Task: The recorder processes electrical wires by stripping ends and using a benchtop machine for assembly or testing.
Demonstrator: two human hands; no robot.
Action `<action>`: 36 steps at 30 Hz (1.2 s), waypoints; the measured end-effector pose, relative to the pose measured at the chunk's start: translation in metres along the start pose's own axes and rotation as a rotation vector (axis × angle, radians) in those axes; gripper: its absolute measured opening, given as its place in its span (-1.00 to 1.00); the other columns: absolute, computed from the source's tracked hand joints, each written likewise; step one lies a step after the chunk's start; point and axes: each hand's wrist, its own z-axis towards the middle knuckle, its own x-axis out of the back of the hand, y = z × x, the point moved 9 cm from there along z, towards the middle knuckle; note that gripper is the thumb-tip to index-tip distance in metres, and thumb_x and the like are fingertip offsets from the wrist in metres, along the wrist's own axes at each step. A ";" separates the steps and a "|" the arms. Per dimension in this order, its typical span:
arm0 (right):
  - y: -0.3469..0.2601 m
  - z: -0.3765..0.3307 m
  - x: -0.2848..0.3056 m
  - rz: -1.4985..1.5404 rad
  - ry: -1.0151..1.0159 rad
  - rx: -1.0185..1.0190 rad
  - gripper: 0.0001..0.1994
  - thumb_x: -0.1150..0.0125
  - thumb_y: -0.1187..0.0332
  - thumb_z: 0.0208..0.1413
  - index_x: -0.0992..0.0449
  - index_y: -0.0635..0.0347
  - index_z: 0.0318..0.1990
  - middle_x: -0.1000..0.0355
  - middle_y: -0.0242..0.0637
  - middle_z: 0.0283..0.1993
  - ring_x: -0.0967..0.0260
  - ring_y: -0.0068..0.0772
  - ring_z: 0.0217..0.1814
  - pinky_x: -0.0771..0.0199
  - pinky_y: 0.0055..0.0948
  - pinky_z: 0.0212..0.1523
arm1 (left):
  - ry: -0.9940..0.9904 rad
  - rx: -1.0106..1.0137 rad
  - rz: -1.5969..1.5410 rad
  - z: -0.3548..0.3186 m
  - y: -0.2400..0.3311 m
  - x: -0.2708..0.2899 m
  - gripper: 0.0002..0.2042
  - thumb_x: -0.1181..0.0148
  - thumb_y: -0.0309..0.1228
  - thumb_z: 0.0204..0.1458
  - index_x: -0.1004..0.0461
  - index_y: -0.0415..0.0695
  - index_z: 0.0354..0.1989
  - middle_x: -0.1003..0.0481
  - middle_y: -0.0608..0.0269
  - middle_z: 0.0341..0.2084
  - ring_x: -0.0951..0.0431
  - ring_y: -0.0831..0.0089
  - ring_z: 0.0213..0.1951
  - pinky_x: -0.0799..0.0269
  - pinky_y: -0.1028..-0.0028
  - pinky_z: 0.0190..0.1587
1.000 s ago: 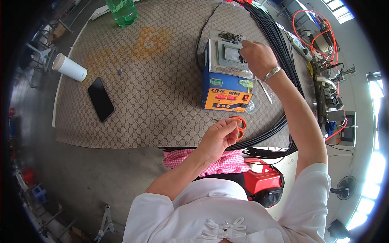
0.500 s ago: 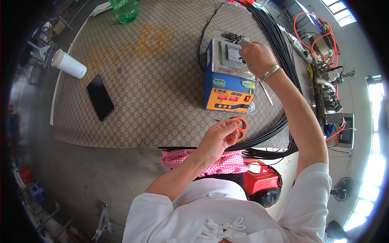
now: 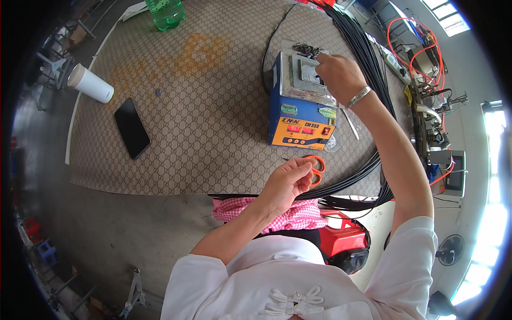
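Two hands split between a blue-and-orange bench unit and orange scissors.

The right hand (image 3: 337, 74) pinches something small, too fine to identify, over the blue-and-orange bench unit (image 3: 301, 104), at its metal top plate, far from the body. The left hand (image 3: 288, 181) grips orange-handled scissors (image 3: 317, 166) near the table edge, just in front of the unit, beside the black cable bundle (image 3: 368, 58).

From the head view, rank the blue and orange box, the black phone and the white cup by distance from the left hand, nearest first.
Measured from the left hand, which holds orange scissors:
1. Blue and orange box, just beyond the hand, slightly right.
2. Black phone, well to the left on the mat.
3. White cup, farthest, near the mat's left edge.
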 end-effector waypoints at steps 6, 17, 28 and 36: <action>0.012 -0.004 0.001 0.038 -0.058 -0.077 -0.93 -0.10 0.50 -0.16 -0.50 0.18 -0.47 -0.38 -0.29 -0.28 -0.40 -0.33 -0.26 -0.46 -0.44 -0.28 | -0.004 0.008 0.004 0.000 -0.001 0.001 -0.83 0.02 -0.38 0.08 -0.38 -0.21 -0.25 -0.36 0.37 -0.61 -0.30 0.64 -0.56 -0.24 0.65 -0.45; 0.036 -0.007 -0.025 0.232 -0.160 -0.214 -0.87 -0.05 0.42 -0.07 -0.50 0.24 -0.42 -0.44 -0.16 -0.31 -0.42 -0.20 -0.26 -0.44 -0.33 -0.30 | 0.013 0.023 0.008 0.000 -0.003 0.004 -0.82 0.03 -0.38 0.09 -0.37 -0.22 -0.24 -0.37 0.37 -0.61 -0.31 0.64 -0.56 -0.24 0.65 -0.45; 0.027 -0.003 -0.030 0.225 -0.204 -0.210 -0.87 -0.03 0.50 -0.14 -0.51 0.25 -0.42 -0.44 -0.16 -0.30 -0.42 -0.21 -0.26 -0.44 -0.35 -0.29 | 0.027 0.025 0.011 0.001 -0.004 0.007 -0.83 0.03 -0.37 0.08 -0.37 -0.22 -0.26 -0.37 0.37 -0.60 -0.30 0.64 -0.55 -0.24 0.65 -0.45; 0.029 -0.004 -0.032 0.246 -0.151 -0.193 -0.88 -0.05 0.48 -0.14 -0.51 0.25 -0.45 -0.44 -0.17 -0.33 -0.42 -0.21 -0.26 -0.44 -0.35 -0.29 | 0.028 0.023 0.000 0.002 -0.004 0.008 -0.82 0.03 -0.37 0.08 -0.37 -0.22 -0.25 -0.37 0.37 -0.60 -0.31 0.63 -0.56 -0.24 0.65 -0.45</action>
